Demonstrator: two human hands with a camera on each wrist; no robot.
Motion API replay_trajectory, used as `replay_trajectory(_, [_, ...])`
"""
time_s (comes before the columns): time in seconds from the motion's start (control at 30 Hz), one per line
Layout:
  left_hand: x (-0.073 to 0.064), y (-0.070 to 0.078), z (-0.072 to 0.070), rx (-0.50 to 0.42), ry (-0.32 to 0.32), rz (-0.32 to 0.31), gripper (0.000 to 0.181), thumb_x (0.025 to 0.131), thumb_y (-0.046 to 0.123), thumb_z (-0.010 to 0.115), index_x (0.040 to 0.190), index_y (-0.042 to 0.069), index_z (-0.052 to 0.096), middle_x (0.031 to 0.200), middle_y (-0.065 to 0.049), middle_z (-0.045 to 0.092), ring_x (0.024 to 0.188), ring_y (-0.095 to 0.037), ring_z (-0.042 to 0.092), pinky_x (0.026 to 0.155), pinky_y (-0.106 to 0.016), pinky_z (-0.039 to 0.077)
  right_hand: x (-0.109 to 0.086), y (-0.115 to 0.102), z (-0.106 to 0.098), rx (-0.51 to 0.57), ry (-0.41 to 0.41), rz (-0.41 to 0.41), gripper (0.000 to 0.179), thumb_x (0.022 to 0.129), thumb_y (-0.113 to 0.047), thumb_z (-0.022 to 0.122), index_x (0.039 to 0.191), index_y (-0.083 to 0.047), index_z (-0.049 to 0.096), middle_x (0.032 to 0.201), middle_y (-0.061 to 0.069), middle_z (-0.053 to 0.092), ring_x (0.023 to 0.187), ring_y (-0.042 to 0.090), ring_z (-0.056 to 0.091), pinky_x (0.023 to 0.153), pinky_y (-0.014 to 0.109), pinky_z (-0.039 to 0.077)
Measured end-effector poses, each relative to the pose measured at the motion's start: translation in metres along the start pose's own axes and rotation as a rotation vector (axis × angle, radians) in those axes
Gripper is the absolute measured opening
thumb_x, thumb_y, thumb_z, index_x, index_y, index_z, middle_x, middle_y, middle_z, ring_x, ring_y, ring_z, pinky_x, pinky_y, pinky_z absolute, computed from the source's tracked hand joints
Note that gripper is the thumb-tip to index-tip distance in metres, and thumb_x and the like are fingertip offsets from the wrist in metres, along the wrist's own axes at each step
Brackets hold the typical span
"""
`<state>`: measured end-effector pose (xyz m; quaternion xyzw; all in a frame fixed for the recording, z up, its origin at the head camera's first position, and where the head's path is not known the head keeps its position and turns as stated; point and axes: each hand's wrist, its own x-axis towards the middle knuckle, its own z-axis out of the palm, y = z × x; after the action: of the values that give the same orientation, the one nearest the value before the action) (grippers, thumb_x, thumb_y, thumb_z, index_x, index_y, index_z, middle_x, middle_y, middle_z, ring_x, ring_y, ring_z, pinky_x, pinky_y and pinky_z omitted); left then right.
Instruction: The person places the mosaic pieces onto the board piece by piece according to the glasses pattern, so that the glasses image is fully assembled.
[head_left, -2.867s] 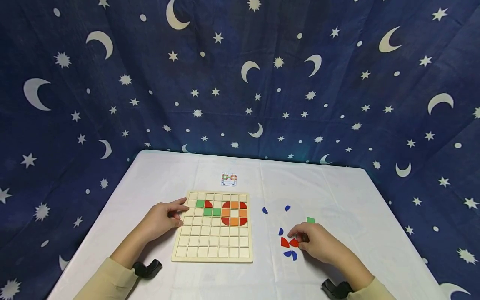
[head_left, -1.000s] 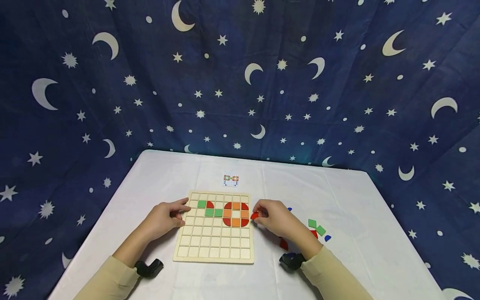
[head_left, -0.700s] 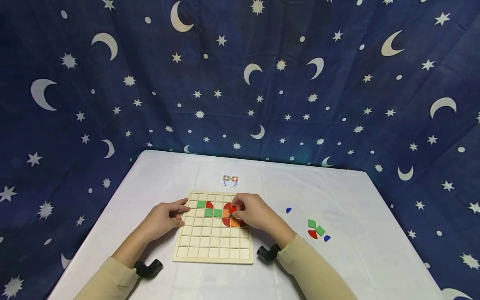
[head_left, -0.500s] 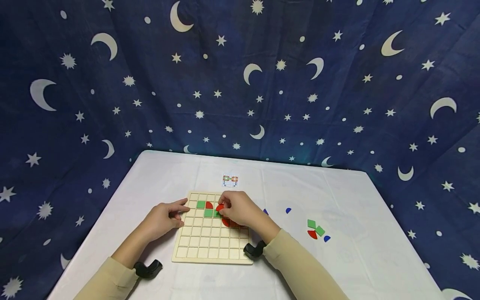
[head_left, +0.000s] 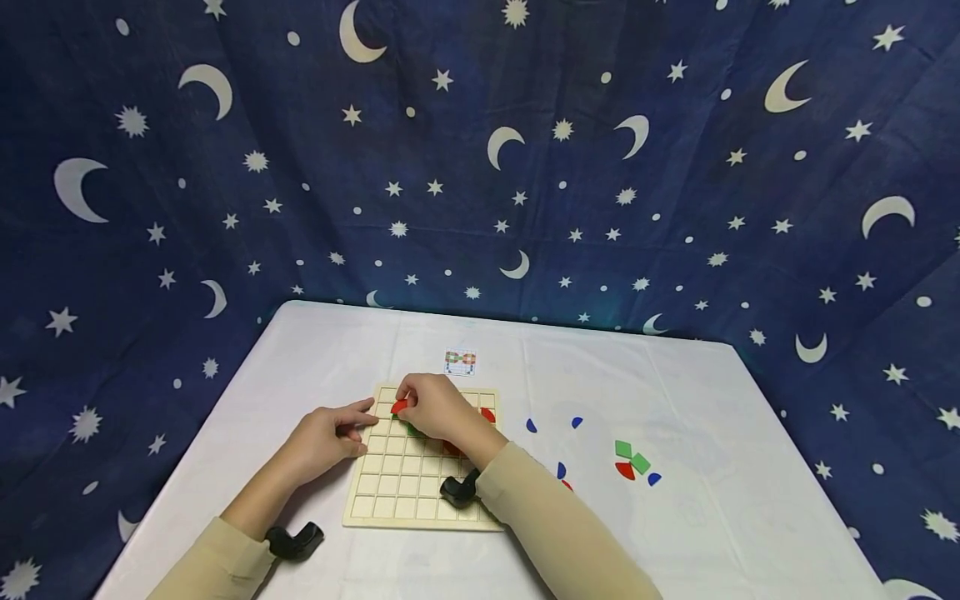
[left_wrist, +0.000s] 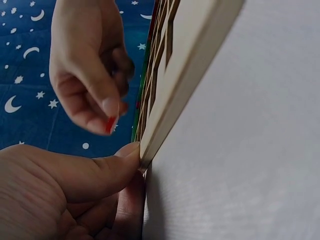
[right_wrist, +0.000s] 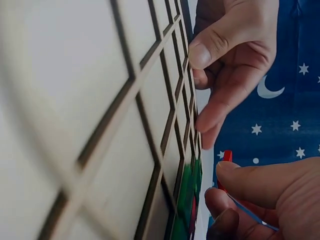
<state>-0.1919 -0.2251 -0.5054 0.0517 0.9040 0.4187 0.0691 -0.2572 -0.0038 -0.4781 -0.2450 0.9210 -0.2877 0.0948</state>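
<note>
A pale wooden grid board (head_left: 405,483) lies on the white table. My left hand (head_left: 326,433) rests at its left side, thumb and fingers spread along the edge, thumb (left_wrist: 107,172) touching the rim. Between thumb and fingertips my right hand (head_left: 431,404) pinches a red quarter-circle tile (head_left: 400,407), held over the upper-left squares and tilted on edge in the right wrist view. Green tiles (head_left: 415,430) show partly under that hand. A red quarter-circle (head_left: 487,414) sits in the board's upper right; my right hand and forearm hide most of the other inlaid tiles.
A small pattern card (head_left: 460,361) lies beyond the board. Right of the board are scattered blue segments (head_left: 577,422), two green tiles (head_left: 623,448) and a red quarter-circle (head_left: 625,471). My right sleeve (head_left: 562,525) covers part of the table there. A star-patterned cloth (head_left: 480,167) hangs behind.
My right hand has gone from the loose pieces on the right, with a red quarter-circle tile, leftward across the board to its upper-left squares. My left hand stays at the edge.
</note>
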Motion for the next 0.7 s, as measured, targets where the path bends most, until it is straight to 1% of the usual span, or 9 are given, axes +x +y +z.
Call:
replay_trajectory(0.17, [0.0,-0.002,0.001,-0.006,0.011,0.005,0.045,0.081,0.001,0.086,0.125,0.011,0.081,0.16,-0.006,0.06,0.08,-0.012,0.058,0.071,-0.024,0.043,0.011,-0.008,0.008,-0.02,0.011,-0.029,0.016,0.093,-0.016,0.082,0.106,-0.016,0.074,0.076,-0.009,0.06,0.068,0.006,0.052,0.067,0.021,0.043])
replay_trajectory(0.3, [0.0,-0.001,0.001,-0.008,0.016,0.009,0.044,0.081,0.001,0.086,0.123,0.011,0.081,0.159,-0.007,0.061,0.08,-0.012,0.058,0.07,-0.024,0.043,0.016,-0.012,0.013,-0.027,0.008,-0.024,0.015,0.092,-0.014,0.082,0.105,-0.015,0.075,0.074,-0.008,0.059,0.068,0.006,0.052,0.066,0.02,0.042])
replay_trajectory(0.5, [0.001,-0.001,0.001,-0.014,0.016,0.01,0.043,0.081,0.0,0.086,0.122,0.01,0.082,0.158,-0.008,0.061,0.081,-0.012,0.059,0.07,-0.023,0.044,0.018,-0.013,0.019,-0.059,-0.001,0.011,0.017,0.092,-0.018,0.084,0.107,-0.017,0.076,0.076,-0.008,0.061,0.068,0.007,0.053,0.066,0.022,0.043])
replay_trajectory(0.6, [0.001,-0.001,0.001,-0.017,0.017,0.008,0.043,0.081,0.0,0.086,0.123,0.01,0.082,0.158,-0.008,0.061,0.081,-0.012,0.059,0.07,-0.023,0.044,0.017,-0.012,0.02,-0.057,0.004,0.005,0.017,0.092,-0.016,0.083,0.108,-0.017,0.076,0.076,-0.008,0.062,0.069,0.007,0.054,0.067,0.022,0.044])
replay_trajectory(0.7, [0.001,-0.001,0.001,-0.015,0.017,0.01,0.044,0.081,-0.001,0.086,0.123,0.01,0.081,0.159,-0.008,0.061,0.081,-0.012,0.059,0.07,-0.023,0.044,0.018,-0.009,0.02,-0.051,0.013,-0.016,0.014,0.094,-0.011,0.078,0.106,-0.017,0.077,0.076,-0.009,0.063,0.069,0.007,0.055,0.067,0.021,0.045])
